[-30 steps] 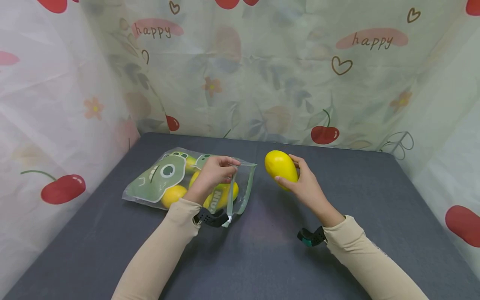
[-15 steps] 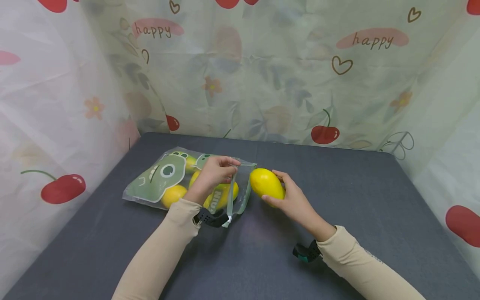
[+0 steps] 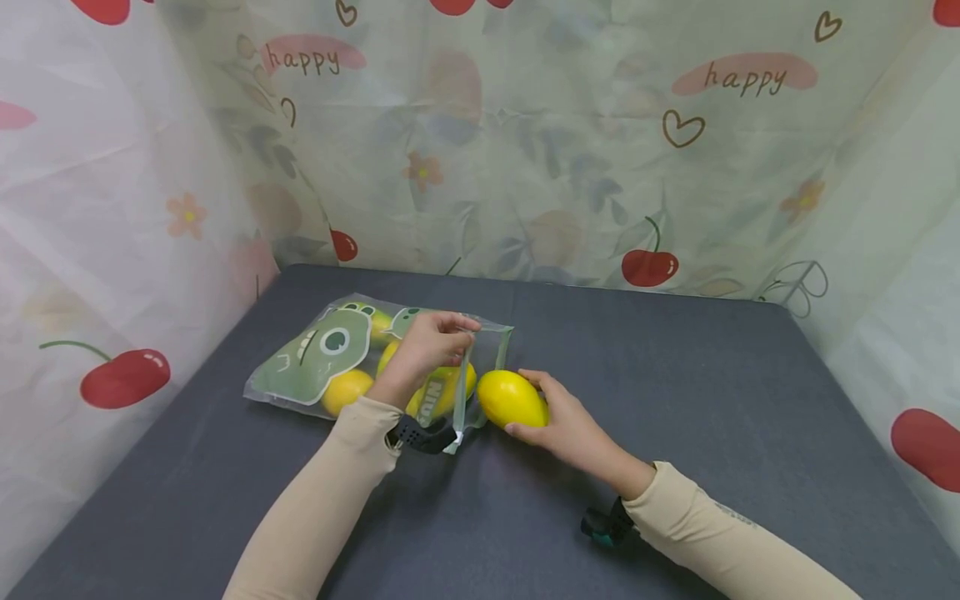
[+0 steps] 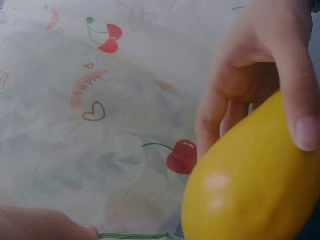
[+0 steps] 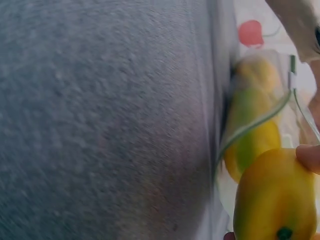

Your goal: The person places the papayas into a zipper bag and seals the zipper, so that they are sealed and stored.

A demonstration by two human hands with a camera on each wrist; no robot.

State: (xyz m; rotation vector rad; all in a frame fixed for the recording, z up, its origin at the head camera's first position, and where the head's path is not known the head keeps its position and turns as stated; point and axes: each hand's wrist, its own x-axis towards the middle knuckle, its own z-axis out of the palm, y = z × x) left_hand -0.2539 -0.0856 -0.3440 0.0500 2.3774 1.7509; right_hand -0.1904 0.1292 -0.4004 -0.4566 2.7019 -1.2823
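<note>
A clear zip bag [image 3: 292, 372] with a green cartoon frog print lies on its side on the table, several yellow fruits inside. My left hand [image 3: 424, 350] pinches the upper edge of its mouth, which stands open to the right. My right hand [image 3: 573, 423] holds a smooth yellow mango [image 3: 512, 398] between thumb and fingers, right at the bag's mouth. In the right wrist view the mango [image 5: 275, 192] shows a dark green stem end and overlaps the bag's green rim [image 5: 255, 123]. The left wrist view has the mango [image 4: 245, 185] beside the rim, under my right fingers.
The dark grey table [image 3: 720, 392] stretches out to the right and in front. A printed curtain [image 3: 517, 150] closes off the back and both sides. A thin wire [image 3: 798, 287] hangs at the table's back right corner.
My right hand has carried the mango left and toward me, from beside the bag to its mouth. My left hand and the bag have stayed in place.
</note>
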